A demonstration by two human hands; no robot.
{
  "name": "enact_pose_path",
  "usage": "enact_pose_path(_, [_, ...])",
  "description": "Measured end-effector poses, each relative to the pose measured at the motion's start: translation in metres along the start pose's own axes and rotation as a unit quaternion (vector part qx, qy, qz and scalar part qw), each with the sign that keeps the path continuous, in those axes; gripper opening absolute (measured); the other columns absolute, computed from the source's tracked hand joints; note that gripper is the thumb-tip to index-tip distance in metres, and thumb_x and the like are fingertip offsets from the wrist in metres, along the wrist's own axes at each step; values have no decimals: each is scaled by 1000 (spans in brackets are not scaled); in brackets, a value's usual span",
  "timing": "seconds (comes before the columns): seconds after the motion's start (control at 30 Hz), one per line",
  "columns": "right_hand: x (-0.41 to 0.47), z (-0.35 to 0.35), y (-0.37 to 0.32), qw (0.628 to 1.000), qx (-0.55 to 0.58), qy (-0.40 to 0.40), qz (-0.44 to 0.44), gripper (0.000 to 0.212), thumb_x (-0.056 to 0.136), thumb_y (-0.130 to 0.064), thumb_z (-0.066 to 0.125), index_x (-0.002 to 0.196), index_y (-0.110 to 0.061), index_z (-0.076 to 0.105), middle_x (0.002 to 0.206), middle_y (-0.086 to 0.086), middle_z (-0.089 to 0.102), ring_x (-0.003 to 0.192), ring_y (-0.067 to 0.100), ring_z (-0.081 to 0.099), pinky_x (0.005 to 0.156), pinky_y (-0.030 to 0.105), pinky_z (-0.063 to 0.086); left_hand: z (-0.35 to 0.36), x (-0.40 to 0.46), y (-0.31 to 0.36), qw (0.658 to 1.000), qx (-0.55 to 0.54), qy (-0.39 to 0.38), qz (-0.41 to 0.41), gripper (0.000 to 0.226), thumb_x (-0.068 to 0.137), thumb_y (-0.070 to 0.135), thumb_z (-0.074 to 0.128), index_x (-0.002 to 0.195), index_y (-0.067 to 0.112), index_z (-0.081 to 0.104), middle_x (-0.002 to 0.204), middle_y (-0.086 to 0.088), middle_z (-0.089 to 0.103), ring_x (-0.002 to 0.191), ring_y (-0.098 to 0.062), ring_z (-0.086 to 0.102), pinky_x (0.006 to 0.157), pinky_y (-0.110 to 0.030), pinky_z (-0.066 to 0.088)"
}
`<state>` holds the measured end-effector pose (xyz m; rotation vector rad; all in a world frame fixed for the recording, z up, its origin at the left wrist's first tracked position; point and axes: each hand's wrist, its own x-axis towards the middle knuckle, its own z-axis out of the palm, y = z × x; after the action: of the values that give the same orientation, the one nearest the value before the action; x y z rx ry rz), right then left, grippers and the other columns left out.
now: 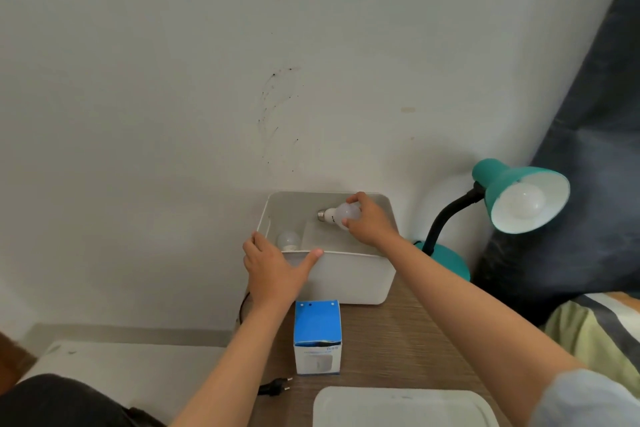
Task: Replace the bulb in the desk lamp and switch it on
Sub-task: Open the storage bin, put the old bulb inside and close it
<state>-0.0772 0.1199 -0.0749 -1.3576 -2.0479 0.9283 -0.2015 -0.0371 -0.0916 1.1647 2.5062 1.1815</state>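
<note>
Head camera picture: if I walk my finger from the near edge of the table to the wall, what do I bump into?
White tray → black plug → blue box → white bin → bulb held in the right hand.

right hand [369, 222] gripping bulb [337, 215] over bin [353, 277]

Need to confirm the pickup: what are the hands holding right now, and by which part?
The right hand grips a bulb by its glass dome, screw base pointing left, over the bin. The left hand rests on the bin's front rim.
</note>
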Motion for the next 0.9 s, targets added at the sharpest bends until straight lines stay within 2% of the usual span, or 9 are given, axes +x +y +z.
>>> enact_pose_path(0.1, [-3,-3,-3,1000,-13,8,-5,50,84,-16,63,130,-16,46,132,12,52,116,28,52,90,30,42,-2,-1,2,1000,3,-11,-8,121,59,68,69,142,0,14,142,-19,26,132,-36,30,101,-43,41])
enact_pose_path(0.23, [-29,-15,-8,999,-14,36,-35,48,84,-17,62,130,-13,46,133,10,51,121,25,50,95,28,40,-7,-3,4,999,20,-25,-19,123,61,71,66,144,0,10,147,-20,22,135,-37,29,107,-47,34])
enact_pose_path(0.4, [-109,-28,-3,986,-27,82,-139,36,87,-17,60,122,-13,53,122,6,58,111,20,55,96,33,45,-15,-5,16,993,68,-68,-66,124,63,74,60,145,3,0,156,-18,2,142,-36,16,112,-55,18])
enact_pose_path(0.5, [-156,-36,8,982,-34,83,-165,34,85,-19,62,119,-14,57,114,5,60,103,16,57,91,30,47,-19,-23,26,997,42,-52,-47,118,70,68,61,145,3,-2,154,-25,-2,143,-39,9,114,-55,13])
enact_pose_path(0.63, [-214,-46,32,989,-35,73,-126,37,85,-24,63,121,-20,55,114,-3,58,100,7,54,89,19,44,-24,-74,27,1000,-1,-24,18,99,74,62,61,142,4,19,150,-26,15,139,-39,18,113,-52,23])
enact_pose_path(0.73, [-258,-50,56,992,-55,62,-96,38,86,-26,62,123,-24,53,114,-10,54,101,4,52,84,14,39,-29,-125,15,998,-39,-29,41,75,76,53,65,128,5,38,140,-23,31,132,-38,29,107,-46,31])
enact_pose_path(0.8, [-285,-49,78,993,-69,59,-72,39,86,-28,62,124,-24,53,116,-9,55,102,5,53,84,15,39,-30,-161,3,996,-51,-52,42,65,79,45,65,128,9,43,144,-19,29,136,-32,25,107,-40,29])
enact_pose_path(0.9, [-322,-45,112,993,-98,63,-35,38,85,-27,63,121,-21,55,118,-3,56,108,11,54,86,17,37,-25,-206,-25,994,-13,-99,38,58,80,45,64,126,13,48,144,-16,30,136,-30,27,104,-39,33])
